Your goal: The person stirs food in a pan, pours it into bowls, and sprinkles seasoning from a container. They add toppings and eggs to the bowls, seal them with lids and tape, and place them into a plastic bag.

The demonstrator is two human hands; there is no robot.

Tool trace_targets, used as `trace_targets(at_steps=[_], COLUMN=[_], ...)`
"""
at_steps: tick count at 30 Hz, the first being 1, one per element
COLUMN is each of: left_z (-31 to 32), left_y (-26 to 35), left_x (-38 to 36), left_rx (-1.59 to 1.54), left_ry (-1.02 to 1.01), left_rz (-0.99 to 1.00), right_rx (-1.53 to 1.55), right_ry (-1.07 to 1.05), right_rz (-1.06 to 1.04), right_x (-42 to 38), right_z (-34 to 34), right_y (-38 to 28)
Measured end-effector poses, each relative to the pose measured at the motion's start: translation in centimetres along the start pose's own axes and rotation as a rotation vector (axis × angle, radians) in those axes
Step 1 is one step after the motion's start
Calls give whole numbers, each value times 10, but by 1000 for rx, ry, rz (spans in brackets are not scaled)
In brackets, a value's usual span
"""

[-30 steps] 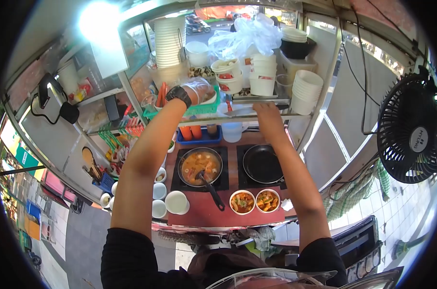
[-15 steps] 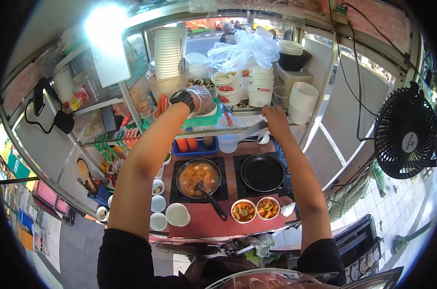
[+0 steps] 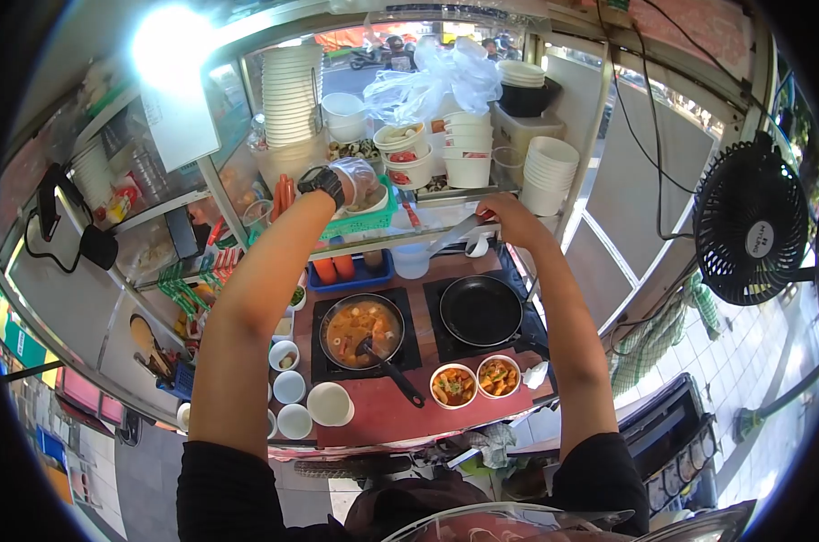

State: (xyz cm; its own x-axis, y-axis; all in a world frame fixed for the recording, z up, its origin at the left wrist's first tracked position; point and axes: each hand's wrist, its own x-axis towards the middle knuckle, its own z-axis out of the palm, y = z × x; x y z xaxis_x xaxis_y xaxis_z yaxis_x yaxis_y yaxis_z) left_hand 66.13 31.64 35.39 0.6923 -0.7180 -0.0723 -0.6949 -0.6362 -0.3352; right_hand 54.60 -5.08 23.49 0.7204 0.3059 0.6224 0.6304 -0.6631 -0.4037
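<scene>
My left hand (image 3: 362, 183), in a clear plastic glove, reaches into a white container in the green basket (image 3: 387, 215); its fingertips are hidden. A black watch (image 3: 324, 183) is on that wrist. My right hand (image 3: 504, 219) is closed around the handle of a knife (image 3: 454, 234), whose wide blade points left above the counter. Below, a pan of orange soup (image 3: 364, 331) with a ladle in it sits on the left burner. An empty black pan (image 3: 482, 310) is on the right burner. Two filled bowls (image 3: 453, 386) (image 3: 499, 376) stand in front.
White cups (image 3: 294, 421) line the counter's left front. Stacked tubs (image 3: 468, 149) and bowls (image 3: 550, 172) stand on the shelf under plastic bags (image 3: 436, 83). A black fan (image 3: 753, 233) is at the right. A blue tray (image 3: 351, 274) holds orange bottles.
The whole view has shifted slightly, with most things now further left. My right hand still holds the knife, its blade now more exposed. My left hand stays at the green basket.
</scene>
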Motion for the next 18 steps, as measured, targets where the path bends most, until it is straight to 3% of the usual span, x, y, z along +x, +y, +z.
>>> trace_targets(at_steps=[3, 6, 8, 14, 18], left_z=[3, 9, 12, 7, 8], left_y=[-2, -1, -8, -6, -6], left_x=[8, 10, 11, 2, -2], left_rx=[31, 46, -27, -19, -90], left_ry=[-3, 42, 82, 9, 149], left_rz=[-6, -44, -55, -5, -55], right_rx=[-7, -222, -269, -379, -494], right_ry=[-52, -64, -22, 111, 127], right_rz=[37, -65, 45, 18, 22], right_x=[3, 6, 2, 5, 11], right_z=[-4, -4, -7, 9, 20], right_y=[6, 7, -8, -7, -4])
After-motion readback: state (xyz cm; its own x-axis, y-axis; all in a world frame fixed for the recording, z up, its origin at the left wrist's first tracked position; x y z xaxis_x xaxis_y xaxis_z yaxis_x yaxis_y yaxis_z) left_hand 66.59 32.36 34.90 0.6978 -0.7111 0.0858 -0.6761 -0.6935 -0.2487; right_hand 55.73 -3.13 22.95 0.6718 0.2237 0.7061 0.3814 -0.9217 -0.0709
